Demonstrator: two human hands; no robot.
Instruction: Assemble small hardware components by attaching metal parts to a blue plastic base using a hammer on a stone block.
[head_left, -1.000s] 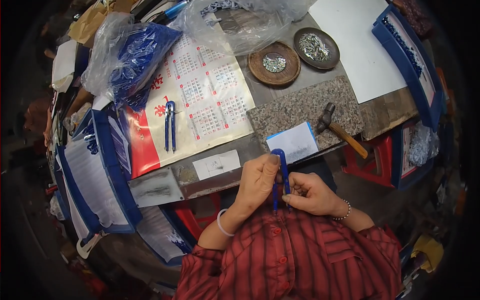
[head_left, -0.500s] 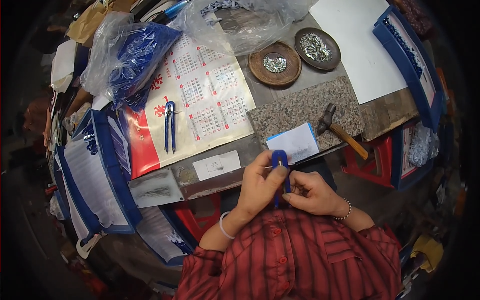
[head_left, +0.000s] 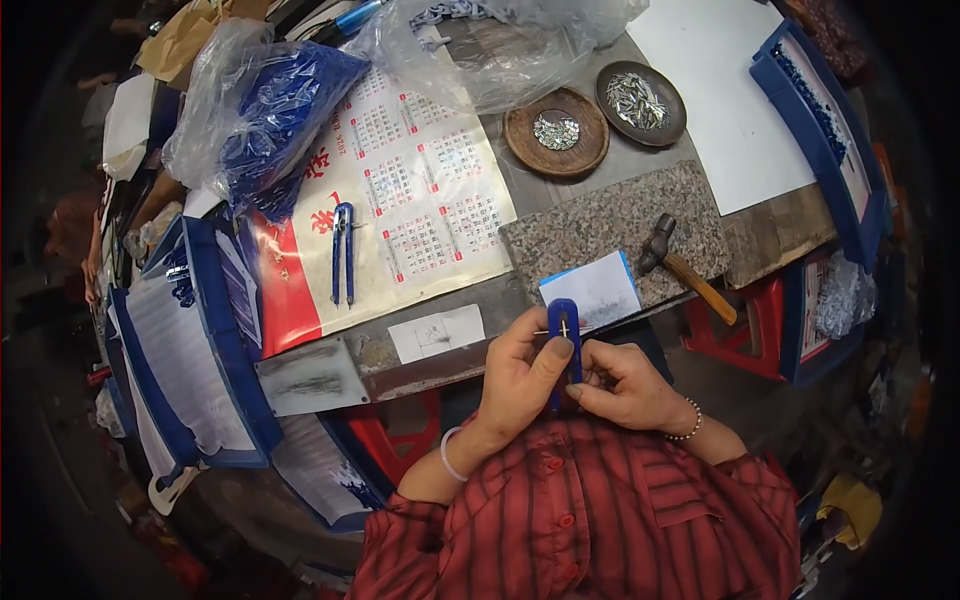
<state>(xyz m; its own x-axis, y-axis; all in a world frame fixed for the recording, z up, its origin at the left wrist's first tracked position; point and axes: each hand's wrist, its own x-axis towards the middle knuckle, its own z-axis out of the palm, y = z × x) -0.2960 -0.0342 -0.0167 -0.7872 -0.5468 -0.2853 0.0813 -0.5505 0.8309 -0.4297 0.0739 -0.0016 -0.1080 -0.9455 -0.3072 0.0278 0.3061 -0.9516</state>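
My left hand and my right hand together hold a blue plastic clip-like piece upright in front of my chest, just below the table edge. A thin metal pin crosses its upper end. My left thumb presses along its side, and my right fingers pinch its lower part. A second blue piece of the same kind lies on a wall calendar on the table. A small white card with a blue edge rests just beyond my hands.
A hammer lies on a granite slab. Two round dishes hold small metal parts. A clear bag of blue pieces sits at back left. Blue trays flank the table.
The blue piece has gone from spread, with two legs apart, to closed and upright in my hands. My hands have stayed in the same place.
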